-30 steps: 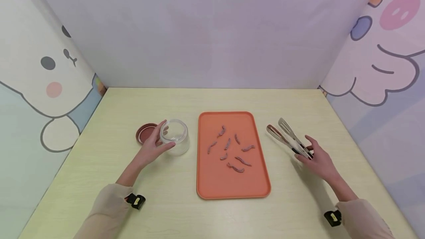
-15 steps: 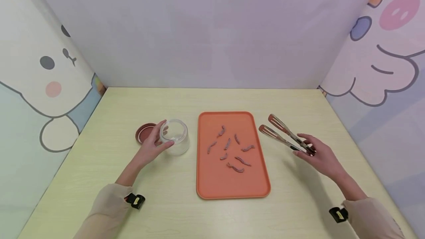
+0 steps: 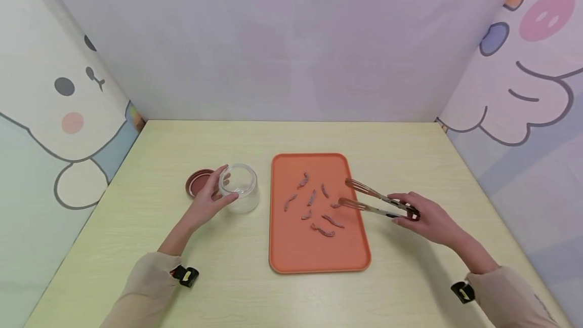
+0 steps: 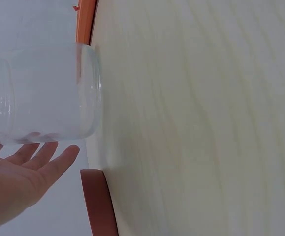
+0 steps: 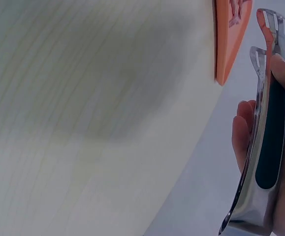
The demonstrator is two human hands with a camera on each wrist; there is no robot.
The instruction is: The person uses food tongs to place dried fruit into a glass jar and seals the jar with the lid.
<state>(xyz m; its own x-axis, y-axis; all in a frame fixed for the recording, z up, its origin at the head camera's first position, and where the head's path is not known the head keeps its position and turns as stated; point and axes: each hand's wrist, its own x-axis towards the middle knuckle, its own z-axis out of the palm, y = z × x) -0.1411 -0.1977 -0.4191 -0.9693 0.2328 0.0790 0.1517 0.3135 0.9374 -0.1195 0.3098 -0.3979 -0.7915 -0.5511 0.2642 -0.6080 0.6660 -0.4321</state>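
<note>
Eight small pinkish-gray strips point(image 3: 311, 198) lie on an orange tray point(image 3: 296, 257) on the table point(image 3: 218, 297). The two hands are well apart. The left hand point(image 3: 207, 205) has its thumb and fingers around a clear jar point(image 3: 245, 201), which stands up left of the tray. A brown-red lid point(image 3: 197, 182) is near it. The right hand point(image 3: 429, 219) holds tongs point(image 3: 378, 194), spread apart, their tips over the tray's right side, one hiding part of a strip.
</note>
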